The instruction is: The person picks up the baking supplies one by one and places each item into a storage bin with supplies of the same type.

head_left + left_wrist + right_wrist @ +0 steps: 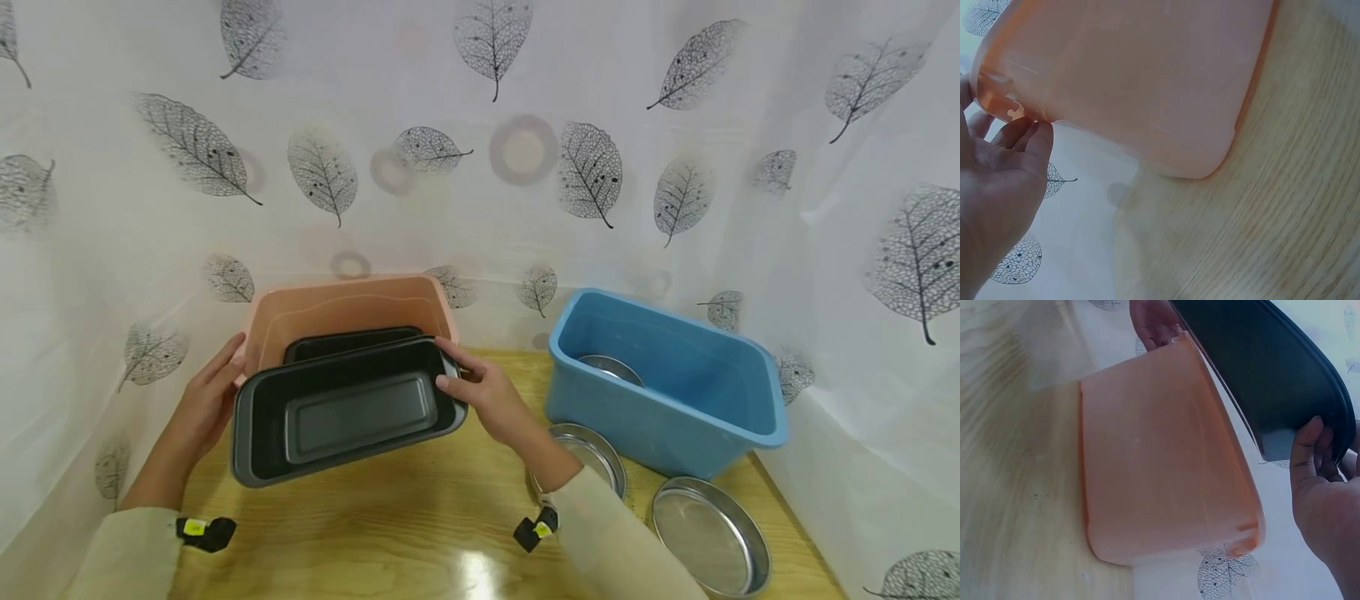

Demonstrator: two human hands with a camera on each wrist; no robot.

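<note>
My right hand (491, 400) pinches the right end of a dark loaf pan (360, 417). The pan is held tilted in front of the orange bin (345, 304), its inside facing the head camera. In the right wrist view the thumb lies against the pan's dark underside (1272, 381). My left hand (210, 400) grips the bin's left end; the left wrist view shows its fingers curled at the rim of the orange bin (1147, 81). Another dark pan (352, 337) sits inside the bin, mostly hidden behind the held one.
A blue bin (645, 425) stands at the right with a round metal pan (611, 367) in it. On the wooden table (390, 533) lie two more round pans, one (592, 454) partly behind my right forearm and another (705, 533) farther right. Leaf-patterned sheeting (450, 208) surrounds the table.
</note>
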